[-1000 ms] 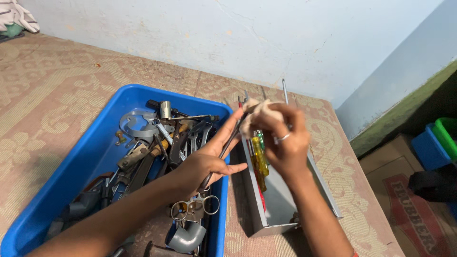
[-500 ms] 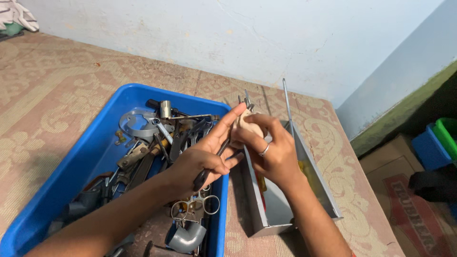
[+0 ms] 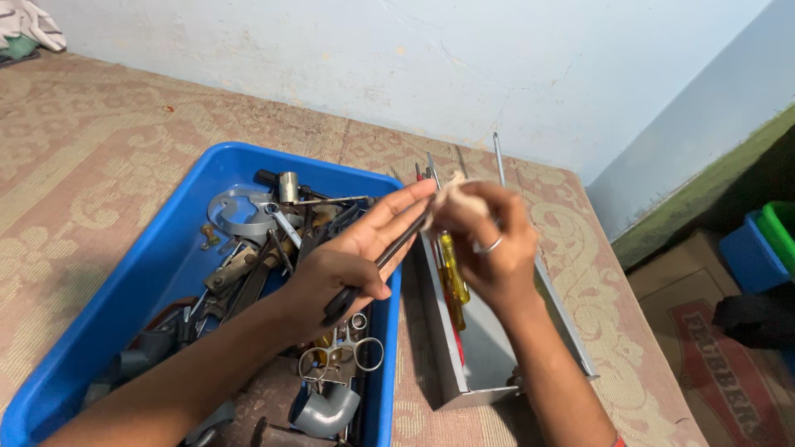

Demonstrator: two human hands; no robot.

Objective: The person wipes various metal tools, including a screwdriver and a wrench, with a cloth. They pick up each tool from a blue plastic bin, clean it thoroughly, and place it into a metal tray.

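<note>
There's the big blue plastic tub (image 3: 157,273), piled with jumbled metal tools, wrenches and a grey pipe elbow. Just right of the tub sits a narrow grey metal tray (image 3: 497,348) holding a yellow-handled screwdriver (image 3: 451,273). Over the tub's right edge, the left hand (image 3: 348,265) grips a long dark tool (image 3: 377,269) by its handle, slanted upward so its tip meets the rag. The right hand (image 3: 489,248) pinches that crumpled pale rag (image 3: 451,194) around the tip.

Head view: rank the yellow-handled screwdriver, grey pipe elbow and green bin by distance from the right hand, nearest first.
1. Yellow-handled screwdriver, in the grey metal box just below the right hand.
2. Grey pipe elbow, lower left, in the blue tray.
3. Green bin, far right on the floor.
</note>
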